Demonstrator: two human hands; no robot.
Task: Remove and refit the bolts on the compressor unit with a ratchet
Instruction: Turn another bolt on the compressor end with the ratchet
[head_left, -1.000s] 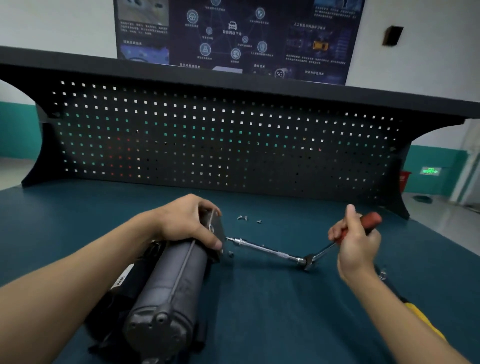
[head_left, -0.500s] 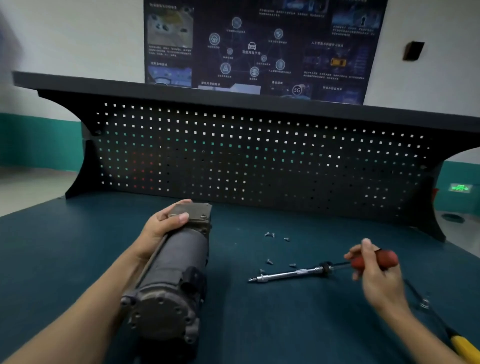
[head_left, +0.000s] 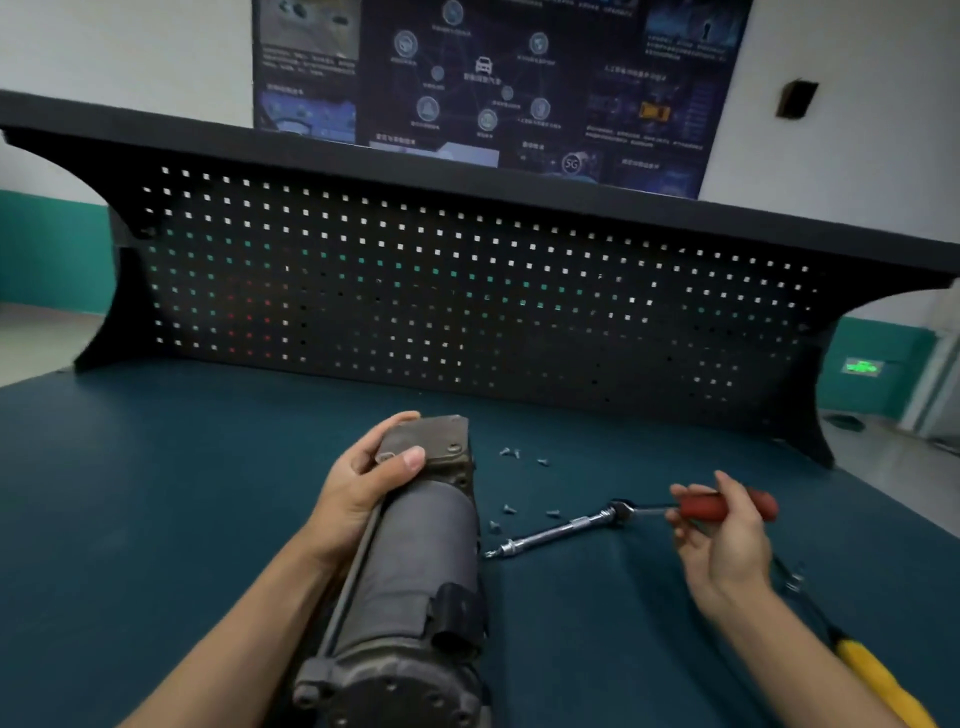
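The dark grey compressor unit (head_left: 415, 566) lies lengthwise on the blue-green bench, its square metal head at the far end. My left hand (head_left: 363, 483) grips that far end, thumb laid across the top. My right hand (head_left: 722, 540) holds the red handle of the ratchet (head_left: 613, 519). Its chrome extension bar slants down to the left, and its tip rests on the bench close beside the compressor's right flank. Several small loose bolts (head_left: 511, 454) lie scattered on the bench between the compressor head and the ratchet.
A black pegboard back panel (head_left: 467, 306) closes the far side of the bench, with a shelf above it. A yellow-handled tool (head_left: 878, 675) lies near my right forearm at the bench's right side.
The ratchet has come away from the compressor's head and its tip has dropped to the bench. My left hand has shifted from the top of the head to its left side.
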